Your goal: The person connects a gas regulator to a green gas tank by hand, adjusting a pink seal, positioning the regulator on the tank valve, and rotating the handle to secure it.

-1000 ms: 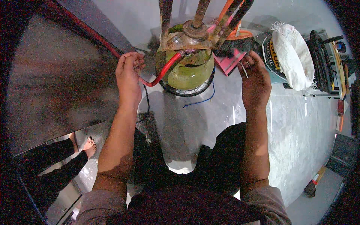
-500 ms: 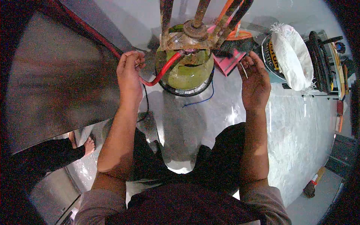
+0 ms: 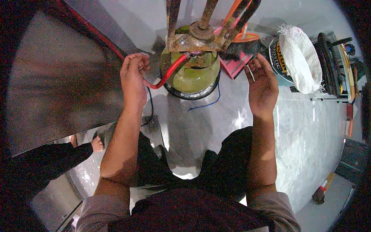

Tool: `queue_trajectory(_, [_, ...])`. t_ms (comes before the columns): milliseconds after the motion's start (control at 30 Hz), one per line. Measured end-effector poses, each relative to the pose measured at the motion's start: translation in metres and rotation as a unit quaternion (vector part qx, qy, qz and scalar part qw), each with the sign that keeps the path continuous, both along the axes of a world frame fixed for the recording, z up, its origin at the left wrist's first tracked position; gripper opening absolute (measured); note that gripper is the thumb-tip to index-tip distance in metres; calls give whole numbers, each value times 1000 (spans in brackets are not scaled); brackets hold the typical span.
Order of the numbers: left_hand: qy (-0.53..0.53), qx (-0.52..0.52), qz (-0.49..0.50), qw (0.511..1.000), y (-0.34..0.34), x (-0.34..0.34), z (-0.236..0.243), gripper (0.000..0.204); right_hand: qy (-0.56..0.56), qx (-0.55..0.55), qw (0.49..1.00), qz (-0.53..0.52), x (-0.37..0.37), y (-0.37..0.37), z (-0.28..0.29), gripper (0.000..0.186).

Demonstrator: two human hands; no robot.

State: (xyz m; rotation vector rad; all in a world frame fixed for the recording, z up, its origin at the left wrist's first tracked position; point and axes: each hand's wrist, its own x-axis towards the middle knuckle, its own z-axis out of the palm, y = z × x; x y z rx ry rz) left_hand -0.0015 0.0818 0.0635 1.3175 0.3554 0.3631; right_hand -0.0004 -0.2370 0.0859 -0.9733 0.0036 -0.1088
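Observation:
A green gas cylinder stands on the floor in front of me, under rusty metal legs. A red hose runs from its top toward the left. My left hand is closed around that hose beside the cylinder. To the cylinder's right my right hand is raised with fingers spread, holding nothing, with a thin white strip lying just past its fingertips. A blue wire trails on the floor at the cylinder's base.
A large metal sheet leans at the left. A bucket with a white sack and a dark rack stand at the right. A pink flat object lies behind the cylinder. Another person's foot shows lower left. A hammer lies lower right.
The other person's foot and leg at the lower left have shifted. My hands hold nearly the same positions.

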Motion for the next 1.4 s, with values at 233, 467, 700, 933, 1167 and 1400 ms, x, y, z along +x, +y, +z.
queue_trajectory(233, [-15, -17, 4, 1000, -2, -1, 0, 15, 8, -13, 1000, 3, -2, 0, 4, 43])
queue_trajectory(467, [-9, -32, 6, 999, -1, -2, 1, 16, 1, -23, 1000, -16, -3, 2, 5, 47])
queue_trajectory(700, [-13, -3, 0, 1000, 0, -3, 4, 15, 1, -5, 1000, -1, -4, 2, 7, 44])
queue_trajectory(933, [5, -37, 14, 999, -5, -1, 4, 13, 6, -6, 1000, -14, -5, 2, 8, 44])
queue_trajectory(1167, [23, 62, -24, 998, -7, -1, 1, 13, -10, -3, 1000, 2, -5, 1, 7, 43])
queue_trajectory(1400, [12, 75, -37, 996, -8, -1, -1, 12, 6, -8, 1000, -4, -5, 3, 10, 44])
